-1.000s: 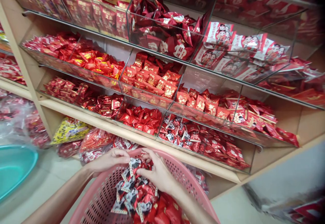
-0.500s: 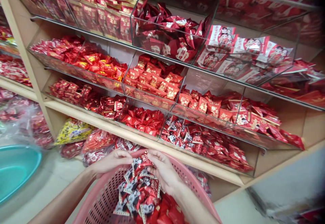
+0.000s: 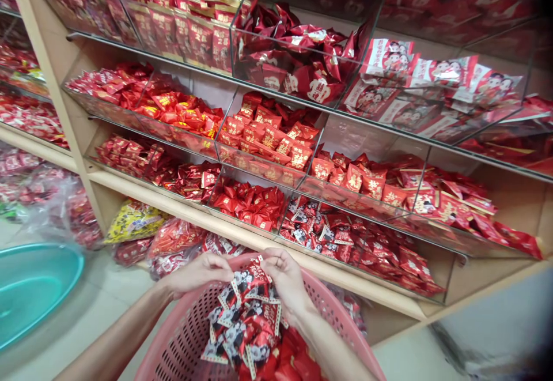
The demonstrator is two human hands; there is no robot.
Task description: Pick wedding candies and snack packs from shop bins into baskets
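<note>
A bundle of small red, black and white wrapped candies stands inside a pink perforated basket, bunched together as if in a clear plastic bag whose film hardly shows. My left hand is closed in a pinch at the bundle's upper left edge. Opposite it, my right hand pinches the upper right edge, fingers curled in. Plain red candy packets lie lower in the basket, partly behind my right forearm.
Ahead rises a wooden shelf with clear bins of red packets. Filled bags, one of them a yellow bag, lie beneath it. A turquoise basin is on the floor at the left.
The whole view has shifted, so the shelf and basket appear slightly farther right. Both hands stay at the top of the bundle, with my right fingers drawn slightly up and more curled.
</note>
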